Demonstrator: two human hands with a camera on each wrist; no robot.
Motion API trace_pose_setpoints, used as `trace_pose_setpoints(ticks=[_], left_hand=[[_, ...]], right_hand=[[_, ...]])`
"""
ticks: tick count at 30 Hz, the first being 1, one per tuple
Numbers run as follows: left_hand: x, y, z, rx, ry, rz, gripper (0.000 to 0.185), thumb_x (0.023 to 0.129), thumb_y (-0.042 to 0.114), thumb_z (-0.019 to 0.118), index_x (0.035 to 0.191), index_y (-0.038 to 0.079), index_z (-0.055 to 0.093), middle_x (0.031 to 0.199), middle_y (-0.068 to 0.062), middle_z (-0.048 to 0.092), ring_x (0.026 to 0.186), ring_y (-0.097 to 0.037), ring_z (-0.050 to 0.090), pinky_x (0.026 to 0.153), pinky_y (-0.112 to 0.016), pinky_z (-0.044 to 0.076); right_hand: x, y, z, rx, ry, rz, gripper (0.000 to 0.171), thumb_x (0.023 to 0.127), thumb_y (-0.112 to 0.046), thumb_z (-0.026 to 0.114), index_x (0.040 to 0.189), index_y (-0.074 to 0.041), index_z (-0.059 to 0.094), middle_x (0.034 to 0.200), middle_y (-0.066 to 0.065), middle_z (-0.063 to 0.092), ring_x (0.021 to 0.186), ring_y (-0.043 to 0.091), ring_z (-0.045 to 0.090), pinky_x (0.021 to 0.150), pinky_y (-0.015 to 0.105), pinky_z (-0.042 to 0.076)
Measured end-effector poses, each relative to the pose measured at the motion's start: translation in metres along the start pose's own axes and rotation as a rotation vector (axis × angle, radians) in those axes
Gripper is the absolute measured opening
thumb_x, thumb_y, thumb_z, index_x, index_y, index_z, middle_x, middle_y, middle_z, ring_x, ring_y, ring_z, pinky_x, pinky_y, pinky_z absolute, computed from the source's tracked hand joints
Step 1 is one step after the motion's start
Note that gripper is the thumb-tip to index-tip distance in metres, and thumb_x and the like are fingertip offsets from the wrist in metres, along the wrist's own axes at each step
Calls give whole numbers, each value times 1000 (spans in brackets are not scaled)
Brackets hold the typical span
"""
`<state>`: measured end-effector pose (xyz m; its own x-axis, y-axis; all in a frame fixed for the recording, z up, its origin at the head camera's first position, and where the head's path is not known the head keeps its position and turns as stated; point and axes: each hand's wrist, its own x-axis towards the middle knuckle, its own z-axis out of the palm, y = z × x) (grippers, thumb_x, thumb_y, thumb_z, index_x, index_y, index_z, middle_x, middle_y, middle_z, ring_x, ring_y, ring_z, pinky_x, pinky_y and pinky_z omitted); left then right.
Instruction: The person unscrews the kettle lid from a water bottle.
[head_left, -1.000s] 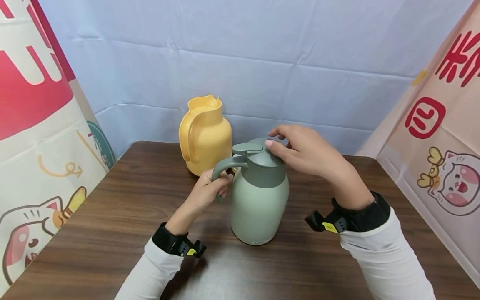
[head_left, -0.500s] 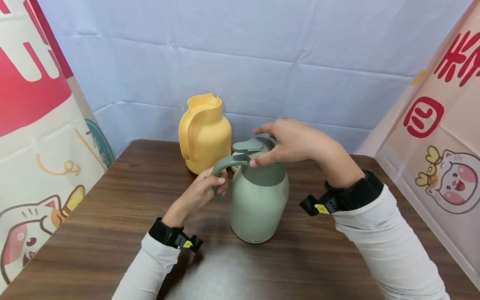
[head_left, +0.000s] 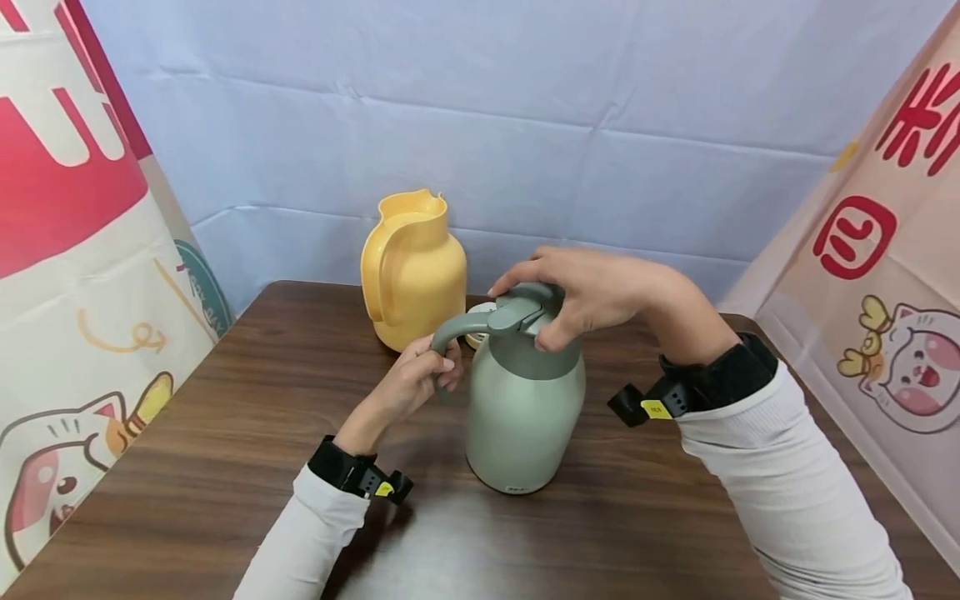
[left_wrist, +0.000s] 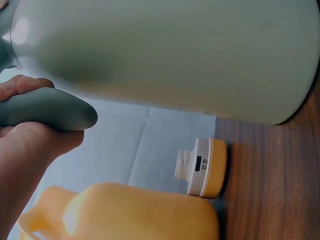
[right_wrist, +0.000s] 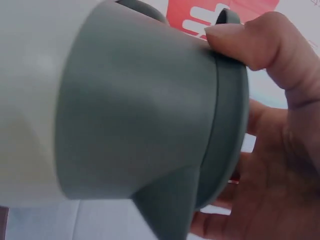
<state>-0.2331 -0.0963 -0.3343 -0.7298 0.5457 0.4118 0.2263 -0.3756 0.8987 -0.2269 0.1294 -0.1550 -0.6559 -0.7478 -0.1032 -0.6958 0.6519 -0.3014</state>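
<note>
A pale green thermos jug (head_left: 525, 425) stands upright on the wooden table, with a darker grey-green collar and handle (head_left: 457, 327). My left hand (head_left: 408, 379) wraps its fingers and thumb round the handle; the left wrist view shows the handle's lower end (left_wrist: 75, 111) sticking out of the grip. My right hand (head_left: 600, 292) grips the jug's lid (head_left: 543, 296) from above, thumb on the near side and fingers over the far side. The lid's lever (head_left: 517, 315) lies beside the handle's top. In the right wrist view the thumb presses the lid's rim (right_wrist: 232, 105) and the spout (right_wrist: 170, 200) shows below.
Behind on the left stands a yellow jug (head_left: 423, 275) with its top uncovered. A yellow-and-white lid (left_wrist: 202, 167) rests on the table (head_left: 247, 433) beside it, mostly hidden by the green jug in the head view. A pale blue cloth (head_left: 450, 100) hangs behind.
My right hand has gone from touching the lid's top to gripping it round the rim. The lid has turned, its lever swinging from the left toward me. My left hand keeps hold of the handle.
</note>
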Motion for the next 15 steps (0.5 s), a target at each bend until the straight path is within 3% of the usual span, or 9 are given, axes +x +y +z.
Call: trace_pose_setpoints(ticks=[2, 11, 15], left_hand=[[-1, 1, 0, 1, 7, -9, 3, 80, 7, 40, 77, 5, 41, 61, -5, 33, 59, -20, 33, 63, -30, 29], [-3, 4, -3, 10, -15, -51, 5, 83, 9, 42, 78, 6, 43, 64, -7, 34, 64, -21, 36, 68, -33, 30], [-3, 4, -3, 2, -21, -64, 7, 83, 11, 44, 77, 7, 44, 64, -9, 32, 65, -22, 36, 69, -34, 29]], right_hand=[[-2, 1, 3, 21, 14, -11, 62, 69, -16, 69, 128, -21, 54, 112, 5, 48, 96, 20, 43, 79, 39, 39], [-14, 5, 16, 91, 112, -118, 56, 74, -10, 65, 128, -20, 56, 127, 9, 45, 113, 24, 41, 85, 44, 38], [-19, 5, 22, 98, 148, -148, 51, 77, -9, 64, 126, -23, 57, 135, 11, 40, 125, 26, 34, 92, 49, 33]])
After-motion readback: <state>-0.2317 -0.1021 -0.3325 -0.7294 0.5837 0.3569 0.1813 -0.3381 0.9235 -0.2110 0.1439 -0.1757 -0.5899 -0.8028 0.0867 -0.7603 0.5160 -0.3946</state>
